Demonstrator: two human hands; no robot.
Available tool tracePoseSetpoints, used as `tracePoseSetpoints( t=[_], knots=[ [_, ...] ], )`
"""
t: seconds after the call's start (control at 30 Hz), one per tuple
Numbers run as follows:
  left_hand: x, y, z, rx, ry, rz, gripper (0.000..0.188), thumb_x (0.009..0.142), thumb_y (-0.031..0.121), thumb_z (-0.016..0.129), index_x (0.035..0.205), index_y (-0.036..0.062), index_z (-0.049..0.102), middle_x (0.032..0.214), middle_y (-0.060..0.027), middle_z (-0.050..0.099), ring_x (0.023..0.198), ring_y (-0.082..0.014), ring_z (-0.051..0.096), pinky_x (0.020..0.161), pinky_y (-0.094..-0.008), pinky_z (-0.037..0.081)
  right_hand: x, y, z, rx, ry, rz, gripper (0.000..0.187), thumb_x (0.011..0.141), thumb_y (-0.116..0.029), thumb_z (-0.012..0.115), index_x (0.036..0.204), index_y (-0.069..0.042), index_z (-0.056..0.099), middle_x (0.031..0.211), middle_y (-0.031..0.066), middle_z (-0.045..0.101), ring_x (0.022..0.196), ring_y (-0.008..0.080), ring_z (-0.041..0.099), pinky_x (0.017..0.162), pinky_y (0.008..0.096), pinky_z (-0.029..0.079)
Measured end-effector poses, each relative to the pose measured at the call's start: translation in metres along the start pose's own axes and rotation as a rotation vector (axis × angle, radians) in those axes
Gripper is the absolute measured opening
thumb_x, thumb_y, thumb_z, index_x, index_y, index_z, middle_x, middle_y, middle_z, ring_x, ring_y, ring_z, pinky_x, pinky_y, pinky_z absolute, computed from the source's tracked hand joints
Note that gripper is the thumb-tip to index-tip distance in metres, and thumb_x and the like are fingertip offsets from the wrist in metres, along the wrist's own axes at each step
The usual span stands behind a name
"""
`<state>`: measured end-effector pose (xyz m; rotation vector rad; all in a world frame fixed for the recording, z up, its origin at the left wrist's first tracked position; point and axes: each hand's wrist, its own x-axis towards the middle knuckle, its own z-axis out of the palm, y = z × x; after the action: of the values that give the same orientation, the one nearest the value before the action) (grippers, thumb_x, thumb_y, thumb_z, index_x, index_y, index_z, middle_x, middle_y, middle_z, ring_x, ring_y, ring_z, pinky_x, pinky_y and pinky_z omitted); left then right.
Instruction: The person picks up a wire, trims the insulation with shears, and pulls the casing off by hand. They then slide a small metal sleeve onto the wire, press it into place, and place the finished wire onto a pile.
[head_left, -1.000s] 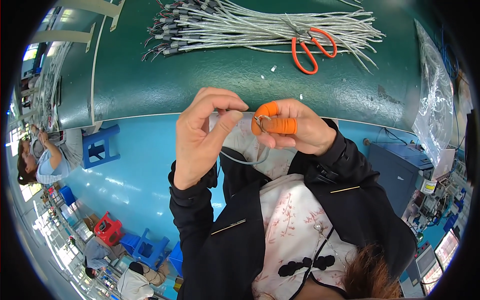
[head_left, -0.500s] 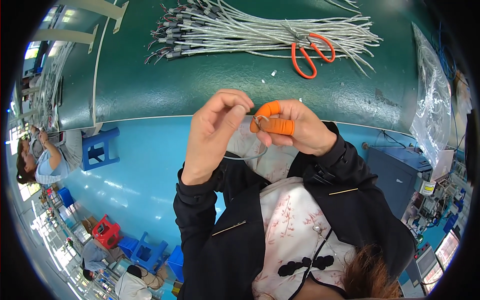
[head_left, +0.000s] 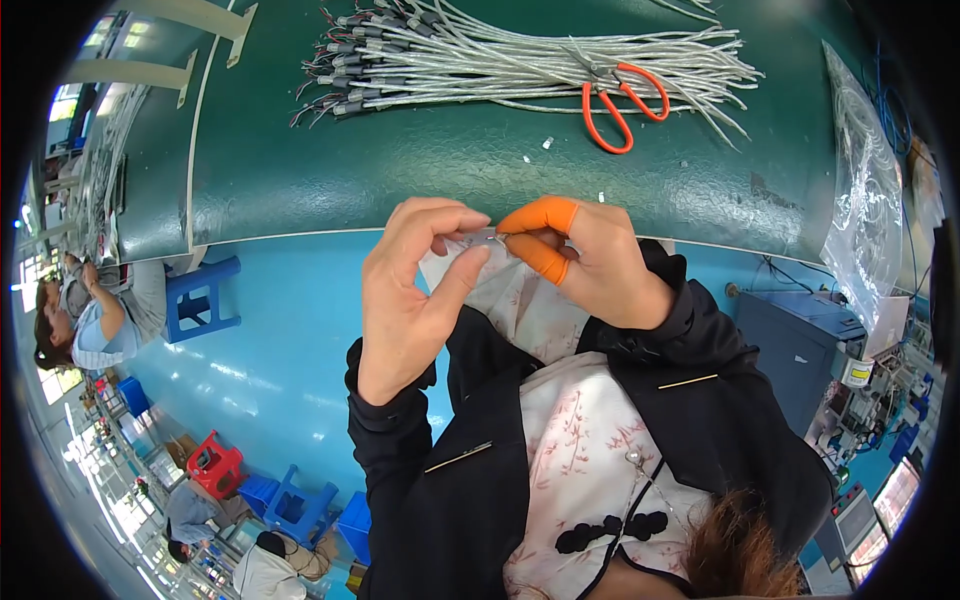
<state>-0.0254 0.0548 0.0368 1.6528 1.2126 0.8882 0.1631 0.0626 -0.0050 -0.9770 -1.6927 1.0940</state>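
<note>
Head view, going left to right: at the far left edge, a seated person (head_left: 85, 320) in a light top is bent over another bench, well apart from the work in hand. Just right of that person stands a blue stool (head_left: 203, 298) on the blue floor (head_left: 280, 390), and lower down sit a red stool (head_left: 213, 465) and more blue ones.

Above, the green worktable (head_left: 420, 165) spans the upper half of the picture. On its far side lies a bundle of grey cables (head_left: 520, 65), their dark connector ends pointing left.

Near the table's front edge, the left hand (head_left: 405, 300) is raised with fingers curled and the thumb and forefinger pinched on one end of a short thin wire piece (head_left: 488, 237). The piece is small and partly covered, so its details cannot be made out. It is held in the air between the two hands, just in front of the table edge and above the person's lap.

The right hand (head_left: 590, 265) meets the left at that same spot. Its thumb and forefinger wear orange finger cots (head_left: 540, 235) and are pinched closed on the other end of the piece, the remaining fingers folded in.

Further right on the table, orange-handled scissors (head_left: 618, 100) lie across the cable bundle, touching it. At the table's right end hangs a clear plastic bag (head_left: 865, 215) with pale cable coiled inside.
</note>
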Motion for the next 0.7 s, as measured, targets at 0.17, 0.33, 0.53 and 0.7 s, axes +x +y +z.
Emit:
tracePoseSetpoints(
  t=[0.17,0.33,0.53,0.7],
  knots=[
    [-0.01,-0.006,0.0,-0.209,0.047,-0.121,0.013,0.084,0.002,0.062,0.097,-0.002,0.062,0.098,-0.0075,0.058,0.087,-0.0136,0.052,0.079,-0.0257,0.042,0.002,-0.005,0.006,-0.178,0.075,-0.15,0.017,0.076,0.002,0.071,0.091,0.0,0.063,0.077,0.0081,0.062,0.059,0.0162,0.06,0.05,0.0253,0.045],
    [-0.012,-0.014,0.009,-0.388,0.101,-0.159,0.012,0.084,0.002,0.062,0.095,-0.0029,0.063,0.098,-0.0081,0.059,0.086,-0.0129,0.053,0.081,-0.0249,0.042,0.004,-0.003,0.013,-0.296,0.151,-0.276,0.021,0.071,0.002,0.072,0.09,-0.002,0.062,0.077,0.0082,0.061,0.057,0.0216,0.059,0.049,0.027,0.046],
    [-0.01,-0.017,0.016,-0.381,0.196,-0.194,0.009,0.082,0.001,0.065,0.09,-0.0021,0.064,0.094,-0.007,0.06,0.085,-0.0139,0.053,0.077,-0.0266,0.042,0.004,0.003,0.019,-0.415,0.182,-0.376,0.024,0.069,0.004,0.072,0.089,-0.001,0.061,0.077,0.0094,0.061,0.058,0.0231,0.06,0.049,0.0283,0.046],
    [-0.009,-0.02,0.018,-0.062,0.308,-0.066,0.006,0.077,-0.001,0.067,0.083,-0.0003,0.064,0.084,-0.0071,0.061,0.08,-0.0177,0.054,0.071,-0.0291,0.042,0.006,0.005,0.023,-0.485,0.203,-0.446,0.024,0.068,0.007,0.071,0.09,0.001,0.06,0.078,0.0103,0.061,0.059,0.0246,0.061,0.05,0.0298,0.047]
  ],
)
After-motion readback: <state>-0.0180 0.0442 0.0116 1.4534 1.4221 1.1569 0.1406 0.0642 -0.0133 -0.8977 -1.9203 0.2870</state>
